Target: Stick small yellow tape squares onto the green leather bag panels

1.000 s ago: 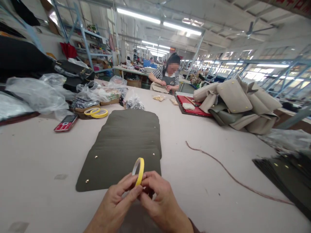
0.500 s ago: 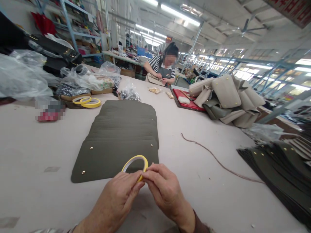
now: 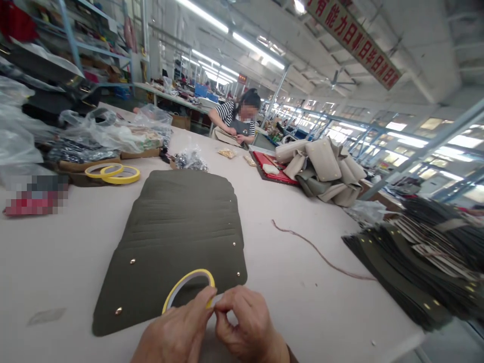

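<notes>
My left hand [image 3: 174, 330] is closed around the lower side of a roll of yellow tape [image 3: 189, 276], held upright. Close beside it, my right hand [image 3: 245, 320] pinches thumb against forefinger at a short pale strip of tape [image 3: 217, 300] coming off the roll. Part of the roll is hidden by my left fingers. Beyond my hands, a fanned stack of dark olive panels [image 3: 170, 257] lies on the table, with gold studs showing along the side edges.
Two more tape rolls [image 3: 121, 175] lie at the left, near plastic bags [image 3: 113, 126]. A cord [image 3: 321, 257] crosses the table [image 3: 287, 302]. More dark panels [image 3: 401, 272] are piled at the right, beige bag pieces [image 3: 321, 159] behind. Across the table a co-worker [image 3: 238, 121] handles a beige piece.
The view has turned right and tilted. My hands have drawn slightly apart, and a short strip of tape now shows between them. The roll stays in my left hand.
</notes>
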The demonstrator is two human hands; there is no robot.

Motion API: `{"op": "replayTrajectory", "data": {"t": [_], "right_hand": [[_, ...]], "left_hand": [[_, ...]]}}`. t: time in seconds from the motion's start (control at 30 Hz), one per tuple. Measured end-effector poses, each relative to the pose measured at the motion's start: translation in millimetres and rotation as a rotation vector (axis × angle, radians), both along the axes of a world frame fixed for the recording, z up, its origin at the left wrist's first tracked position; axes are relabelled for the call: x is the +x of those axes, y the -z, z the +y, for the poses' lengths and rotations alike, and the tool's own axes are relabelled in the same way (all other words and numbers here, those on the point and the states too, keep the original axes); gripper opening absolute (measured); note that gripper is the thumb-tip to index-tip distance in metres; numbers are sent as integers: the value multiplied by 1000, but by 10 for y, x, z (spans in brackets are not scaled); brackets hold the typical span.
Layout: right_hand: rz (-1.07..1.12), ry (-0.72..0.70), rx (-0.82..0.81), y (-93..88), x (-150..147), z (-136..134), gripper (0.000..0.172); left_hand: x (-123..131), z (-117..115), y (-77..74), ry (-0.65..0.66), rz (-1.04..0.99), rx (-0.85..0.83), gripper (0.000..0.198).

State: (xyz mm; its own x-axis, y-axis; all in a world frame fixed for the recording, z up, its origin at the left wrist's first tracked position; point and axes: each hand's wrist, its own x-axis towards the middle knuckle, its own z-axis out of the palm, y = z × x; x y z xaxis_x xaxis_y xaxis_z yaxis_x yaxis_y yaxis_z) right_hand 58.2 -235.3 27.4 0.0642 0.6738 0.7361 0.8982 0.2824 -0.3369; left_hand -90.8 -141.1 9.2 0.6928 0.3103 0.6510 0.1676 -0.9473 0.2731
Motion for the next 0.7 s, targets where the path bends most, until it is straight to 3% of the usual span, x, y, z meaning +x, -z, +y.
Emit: {"op": "replayTrajectory", "data": {"t": [0.2, 0.27, 0.37, 0.47, 0.53, 0.6, 0.7], "right_hand": [[15, 33, 4, 10, -17, 115, 14], [185, 65, -104, -30, -18, 121, 12], [668, 139, -394, -79, 51, 121, 9], [1067, 170, -535, -49, 272, 109, 9], [1187, 185, -570, 5, 480, 79, 14], [1264, 152, -650, 57, 679, 31, 22], [1291, 140, -722, 107, 867, -33, 33]], "left_hand": [[-26, 114, -35, -23, 146, -55, 26], [30, 122, -100, -37, 135, 4, 25], [174, 47, -219, -47, 57, 71, 23], [335, -87, -319, 14, 12, 74, 22], [421, -121, -347, 43, 22, 78, 19], [487, -62, -321, -20, 101, 106, 17], [555, 127, -175, -125, 287, 167, 22]]}}
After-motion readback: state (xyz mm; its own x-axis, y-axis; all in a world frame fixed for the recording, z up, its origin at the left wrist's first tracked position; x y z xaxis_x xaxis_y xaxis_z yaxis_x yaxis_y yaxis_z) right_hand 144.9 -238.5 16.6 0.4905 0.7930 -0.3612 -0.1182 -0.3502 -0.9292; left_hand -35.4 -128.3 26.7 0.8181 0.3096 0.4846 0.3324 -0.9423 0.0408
